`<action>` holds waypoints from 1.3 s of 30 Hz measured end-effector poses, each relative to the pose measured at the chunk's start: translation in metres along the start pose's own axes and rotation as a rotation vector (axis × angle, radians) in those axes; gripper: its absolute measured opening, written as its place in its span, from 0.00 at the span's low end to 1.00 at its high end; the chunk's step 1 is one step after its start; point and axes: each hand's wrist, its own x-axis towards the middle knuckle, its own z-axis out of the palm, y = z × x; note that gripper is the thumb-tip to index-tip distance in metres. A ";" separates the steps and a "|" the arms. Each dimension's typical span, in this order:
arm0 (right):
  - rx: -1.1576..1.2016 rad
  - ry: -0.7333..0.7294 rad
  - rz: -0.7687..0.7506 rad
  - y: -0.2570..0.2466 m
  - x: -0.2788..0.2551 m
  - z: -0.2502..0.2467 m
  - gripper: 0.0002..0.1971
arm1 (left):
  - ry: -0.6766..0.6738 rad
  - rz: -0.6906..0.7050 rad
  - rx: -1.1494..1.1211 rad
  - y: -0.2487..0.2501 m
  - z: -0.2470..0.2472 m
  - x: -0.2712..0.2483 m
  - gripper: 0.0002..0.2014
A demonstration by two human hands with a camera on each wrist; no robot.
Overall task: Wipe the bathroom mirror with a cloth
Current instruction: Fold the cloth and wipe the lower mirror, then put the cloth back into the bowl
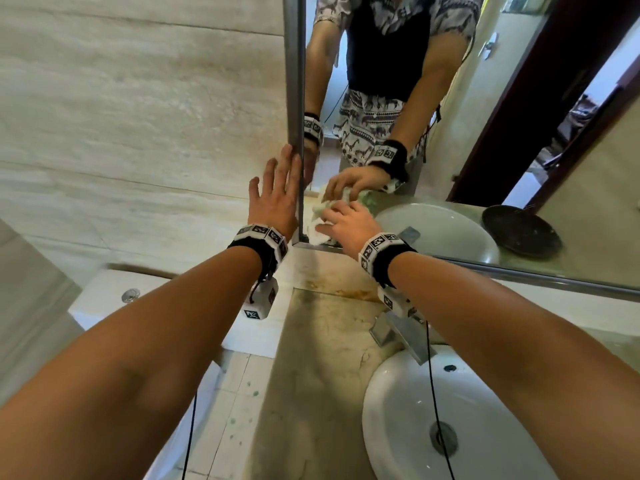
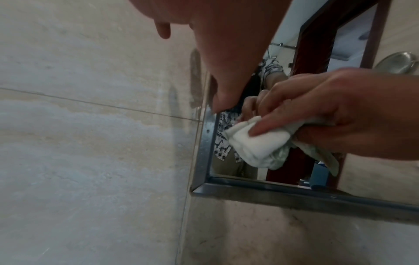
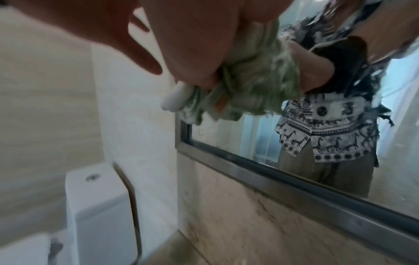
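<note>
The metal-framed mirror (image 1: 450, 133) hangs on the tiled wall above the counter. My right hand (image 1: 349, 221) grips a bunched white and green cloth (image 1: 320, 216) and presses it against the glass at the mirror's lower left corner. The cloth (image 2: 258, 141) sits just inside the frame's corner in the left wrist view, and in the right wrist view the cloth (image 3: 244, 86) is crumpled in the palm. My left hand (image 1: 278, 194) lies flat with straight fingers on the wall, against the mirror's left frame (image 1: 295, 98).
A white basin (image 1: 450, 420) with a metal tap (image 1: 398, 332) sits below my right arm on a stained counter (image 1: 322, 375). A white toilet cistern (image 1: 114, 299) stands at the left. The mirror reflects a dark round dish (image 1: 521, 230) and a doorway.
</note>
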 end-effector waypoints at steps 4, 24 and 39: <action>0.363 0.147 0.214 0.009 -0.030 -0.028 0.27 | -0.183 0.098 -0.088 0.013 -0.031 -0.010 0.38; 1.091 0.322 0.749 0.040 -0.324 -0.098 0.13 | -0.495 -0.072 -1.104 0.259 -0.153 -0.100 0.17; 1.244 0.329 1.072 0.048 -0.573 -0.039 0.09 | -0.989 -0.267 -1.423 0.455 -0.158 -0.242 0.08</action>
